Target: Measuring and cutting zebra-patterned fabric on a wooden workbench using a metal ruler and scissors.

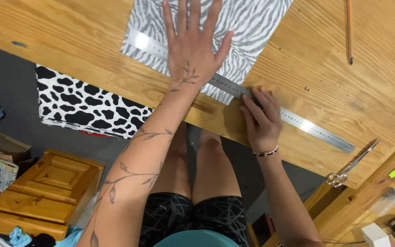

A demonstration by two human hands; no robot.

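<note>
I am pressing my left hand [193, 48], fingers spread wide, flat on the zebra-print fabric [248, 20] and steel ruler [298, 121] on the tabletop [321, 68]; my right hand [262, 120] is pinning the ruler's middle, so pressing evenly should stop it slipping.

Home craft or sewing workspace, seen from above.
A pine worktable [325, 87] carries zebra-print fabric [248, 23], a long steel ruler [307, 126], a pencil [350, 29] and scissors [350, 164]; cow-print fabric [83, 107] lies on the grey floor beside a panelled wooden door [46, 187], with clothing and household clutter at the edges.
</note>
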